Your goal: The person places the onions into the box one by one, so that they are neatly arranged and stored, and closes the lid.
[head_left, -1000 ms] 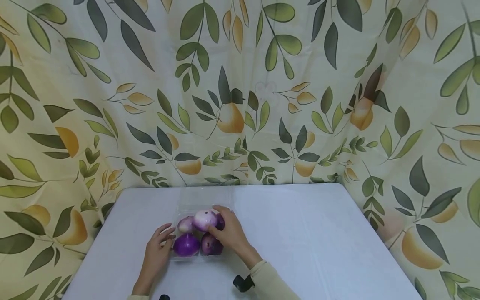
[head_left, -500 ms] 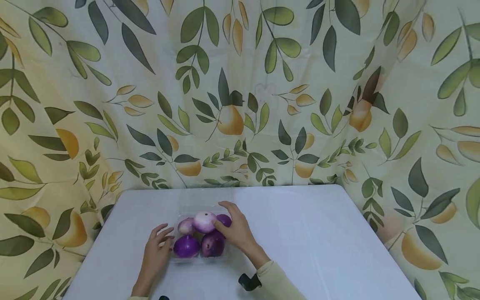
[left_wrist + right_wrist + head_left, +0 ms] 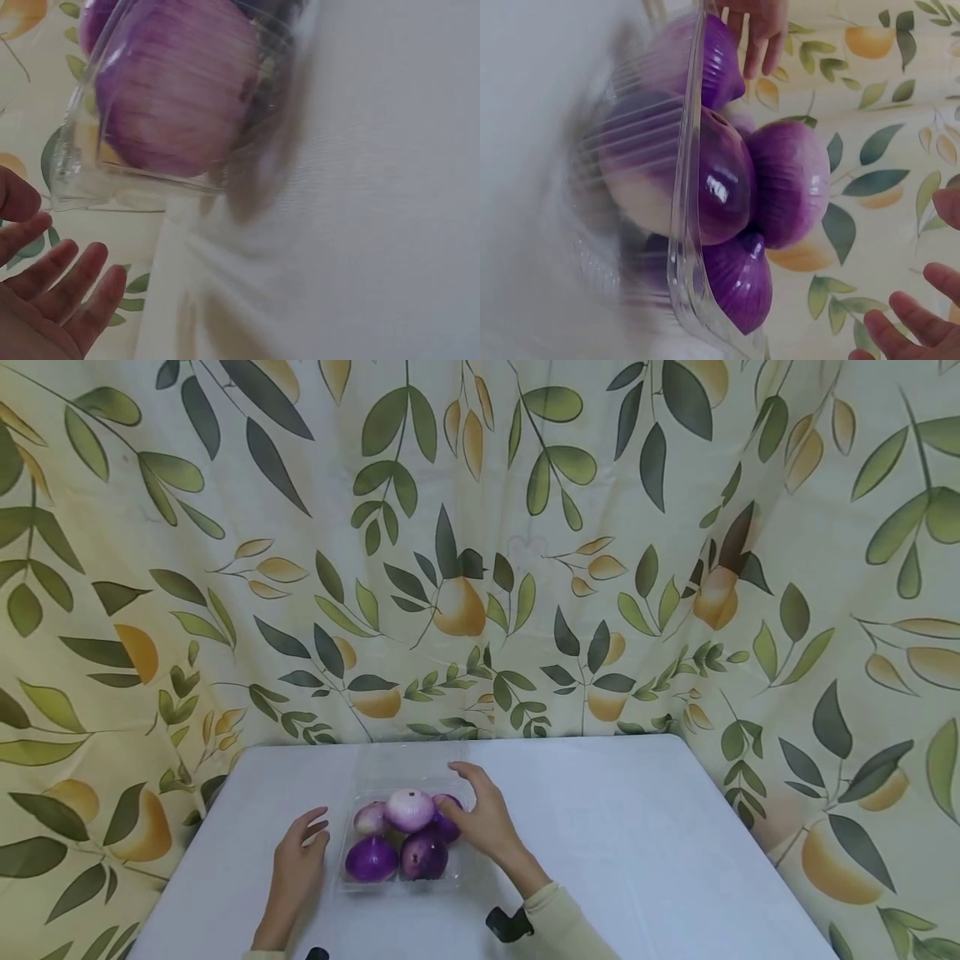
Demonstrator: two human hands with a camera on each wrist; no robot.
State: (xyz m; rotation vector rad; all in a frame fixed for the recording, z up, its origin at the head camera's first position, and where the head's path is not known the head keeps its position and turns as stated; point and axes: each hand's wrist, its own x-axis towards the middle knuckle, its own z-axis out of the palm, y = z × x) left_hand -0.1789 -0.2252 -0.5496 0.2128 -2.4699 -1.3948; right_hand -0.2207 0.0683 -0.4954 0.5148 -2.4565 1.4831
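Observation:
Several purple onions sit in a clear plastic box [image 3: 397, 887] on the table, left of centre in the head view. One paler onion [image 3: 408, 811] lies on top of the others. My left hand [image 3: 295, 868] is left of the box, apart from it; in the left wrist view its fingers [image 3: 71, 289] are spread beside the box's corner. My right hand [image 3: 491, 822] is at the box's right side, near the back right onion [image 3: 447, 827]. Spread fingers [image 3: 907, 322] in the right wrist view show it apart from the onions. Neither hand holds anything.
The box's clear lid [image 3: 408, 762] lies folded back behind it, hard to see. A white cloth covers the table [image 3: 615, 852]. A leaf-and-fruit patterned curtain [image 3: 525, 610] hangs behind and at both sides. Black wrist devices [image 3: 510, 925] show near the sleeves.
My right hand has drawn back to the right, off the onions. My left hand has moved left, away from the box's side. The onions stay in the box.

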